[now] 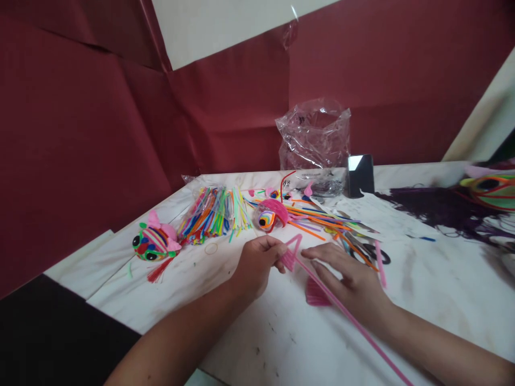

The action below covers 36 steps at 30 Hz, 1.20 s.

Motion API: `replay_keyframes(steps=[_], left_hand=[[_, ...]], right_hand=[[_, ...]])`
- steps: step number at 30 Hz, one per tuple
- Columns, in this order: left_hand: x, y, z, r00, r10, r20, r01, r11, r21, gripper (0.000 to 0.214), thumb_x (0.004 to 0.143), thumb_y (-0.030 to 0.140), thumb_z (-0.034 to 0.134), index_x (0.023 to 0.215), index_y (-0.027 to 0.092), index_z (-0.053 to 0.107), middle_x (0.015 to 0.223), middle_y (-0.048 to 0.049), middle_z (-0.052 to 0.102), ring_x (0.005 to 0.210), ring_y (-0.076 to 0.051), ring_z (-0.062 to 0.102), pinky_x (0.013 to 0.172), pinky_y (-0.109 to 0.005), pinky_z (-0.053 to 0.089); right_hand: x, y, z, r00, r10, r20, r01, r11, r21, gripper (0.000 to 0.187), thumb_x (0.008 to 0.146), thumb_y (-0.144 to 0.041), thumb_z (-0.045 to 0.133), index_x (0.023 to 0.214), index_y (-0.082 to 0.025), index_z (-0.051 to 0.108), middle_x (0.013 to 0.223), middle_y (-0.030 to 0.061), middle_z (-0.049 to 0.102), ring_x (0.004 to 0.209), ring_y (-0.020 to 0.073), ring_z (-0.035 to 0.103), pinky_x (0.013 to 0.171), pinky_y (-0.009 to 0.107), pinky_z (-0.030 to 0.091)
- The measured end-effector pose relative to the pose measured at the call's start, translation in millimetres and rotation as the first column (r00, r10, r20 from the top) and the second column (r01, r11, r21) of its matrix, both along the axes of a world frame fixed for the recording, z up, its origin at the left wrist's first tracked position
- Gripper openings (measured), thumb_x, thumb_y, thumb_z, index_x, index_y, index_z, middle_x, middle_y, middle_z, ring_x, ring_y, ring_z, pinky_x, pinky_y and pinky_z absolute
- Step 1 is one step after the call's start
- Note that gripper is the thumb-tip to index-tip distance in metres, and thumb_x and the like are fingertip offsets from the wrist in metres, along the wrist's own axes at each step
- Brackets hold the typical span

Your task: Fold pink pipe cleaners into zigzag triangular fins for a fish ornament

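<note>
My left hand [257, 262] is closed in a pinch on a long pink straw [341, 310] whose near end is folded into a small triangle [292, 251]. The straw runs down to the lower right past my right forearm. Just right of the triangle, my right hand [346, 279] lies flat on the white table [249, 321] with fingers stretched out, holding nothing. A small pink folded fan piece [316, 294] rests on the table under the straw, beside my right hand.
A finished striped straw fish [155, 242] lies at the left. Behind my hands are a bundle of coloured straws [209, 213], a half-made pink fish [271, 215], loose straws [322, 217], a pink strip [380, 262], scissors [374, 253], a black phone [360, 174] and a clear plastic bag [314, 134].
</note>
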<state>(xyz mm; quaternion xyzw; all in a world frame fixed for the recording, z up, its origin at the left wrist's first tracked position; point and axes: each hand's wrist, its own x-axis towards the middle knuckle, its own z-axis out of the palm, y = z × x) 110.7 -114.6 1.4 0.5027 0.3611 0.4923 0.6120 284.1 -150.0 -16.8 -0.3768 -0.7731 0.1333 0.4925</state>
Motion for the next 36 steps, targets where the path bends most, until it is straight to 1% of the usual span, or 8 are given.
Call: replay_keyframes(steps=[2, 4, 6, 8, 12, 22, 29, 36], left_hand=[[-1.7, 0.9, -2.4, 1.0, -0.014, -0.016, 0.015, 0.999, 0.052, 0.013, 0.066, 0.021, 0.062, 0.059, 0.012, 0.057, 0.046, 0.0004, 0.055, 0.042, -0.007, 0.044, 0.045, -0.022, 0.033], [-1.7, -0.3, -4.8, 0.999, -0.026, -0.043, 0.029, 0.996, 0.086, 0.013, 0.067, 0.021, 0.062, 0.061, 0.012, 0.057, 0.046, 0.0016, 0.053, 0.042, -0.007, 0.044, 0.045, -0.022, 0.032], [-0.2, -3.6, -6.4, 0.997, -0.015, -0.076, 0.023, 0.994, 0.105, 0.013, 0.068, 0.022, 0.063, 0.06, 0.013, 0.058, 0.044, 0.0028, 0.052, 0.04, -0.007, 0.043, 0.044, -0.022, 0.032], [1.9, -7.8, -6.7, 0.995, 0.003, -0.103, 0.008, 0.994, 0.113, 0.013, 0.068, 0.023, 0.063, 0.06, 0.014, 0.058, 0.044, 0.0036, 0.051, 0.039, -0.007, 0.043, 0.043, -0.022, 0.033], [4.6, -15.0, -5.6, 0.99, 0.012, -0.141, 0.005, 0.993, 0.121, 0.014, 0.068, 0.025, 0.064, 0.061, 0.014, 0.058, 0.045, 0.0032, 0.053, 0.039, -0.008, 0.046, 0.045, -0.022, 0.036], [3.6, -3.7, -9.5, 1.0, 0.023, 0.006, -0.024, 0.998, 0.061, 0.032, 0.077, 0.043, 0.053, 0.073, 0.012, 0.063, 0.054, 0.0017, 0.047, 0.05, -0.009, 0.045, 0.054, -0.025, 0.037], [2.5, -1.6, -10.2, 0.967, -0.019, -0.255, 0.039, 0.996, 0.074, 0.022, 0.07, 0.034, 0.059, 0.062, 0.013, 0.06, 0.055, 0.0012, 0.051, 0.056, -0.01, 0.043, 0.058, -0.024, 0.033], [7.4, -4.9, -9.3, 0.981, -0.077, -0.178, 0.071, 0.997, -0.038, 0.019, 0.065, 0.028, 0.061, 0.052, 0.014, 0.055, 0.047, 0.0033, 0.046, 0.048, -0.008, 0.039, 0.053, -0.024, 0.03]], right_hand=[[-3.4, -1.3, 6.9, 0.986, -0.073, -0.151, 0.016, 0.938, -0.347, 0.025, 0.086, -0.036, 0.048, 0.083, -0.018, 0.066, 0.083, 0.0056, 0.066, 0.078, 0.0184, 0.06, 0.071, 0.03, 0.046], [-7.1, -3.0, 11.8, 0.958, -0.066, -0.278, -0.123, 0.784, -0.609, 0.037, 0.084, -0.047, 0.046, 0.072, -0.017, 0.064, 0.066, 0.0017, 0.06, 0.059, 0.0139, 0.054, 0.056, 0.026, 0.043], [-10.9, -5.4, 12.9, 0.918, -0.037, -0.395, -0.275, 0.659, -0.7, 0.041, 0.08, -0.053, 0.048, 0.067, -0.016, 0.06, 0.055, -0.0021, 0.049, 0.048, 0.0092, 0.043, 0.047, 0.023, 0.036], [-14.4, -8.0, 11.1, 0.885, -0.038, -0.464, -0.348, 0.607, -0.714, 0.04, 0.076, -0.054, 0.054, 0.065, -0.015, 0.058, 0.053, -0.004, 0.044, 0.047, 0.0071, 0.036, 0.045, 0.021, 0.032], [-18.3, -10.5, 7.9, 0.859, -0.104, -0.501, -0.349, 0.598, -0.722, 0.038, 0.068, -0.053, 0.063, 0.063, -0.016, 0.057, 0.049, -0.0057, 0.04, 0.045, 0.0063, 0.032, 0.043, 0.021, 0.03], [-11.4, -3.6, 11.8, 0.874, -0.183, -0.45, -0.191, 0.722, -0.665, 0.035, 0.069, -0.046, 0.063, 0.054, -0.017, 0.051, 0.052, -0.0045, 0.042, 0.05, 0.0077, 0.033, 0.045, 0.021, 0.03], [-10.8, 0.6, 1.9, 0.895, -0.148, -0.421, -0.217, 0.68, -0.701, 0.034, 0.068, -0.045, 0.061, 0.054, -0.017, 0.048, 0.049, -0.006, 0.037, 0.045, 0.0062, 0.029, 0.041, 0.02, 0.027], [-12.0, -2.9, 0.1, 0.922, -0.092, -0.377, -0.218, 0.681, -0.699, 0.029, 0.069, -0.042, 0.061, 0.056, -0.017, 0.053, 0.05, -0.0051, 0.039, 0.046, 0.0069, 0.031, 0.043, 0.021, 0.029]])
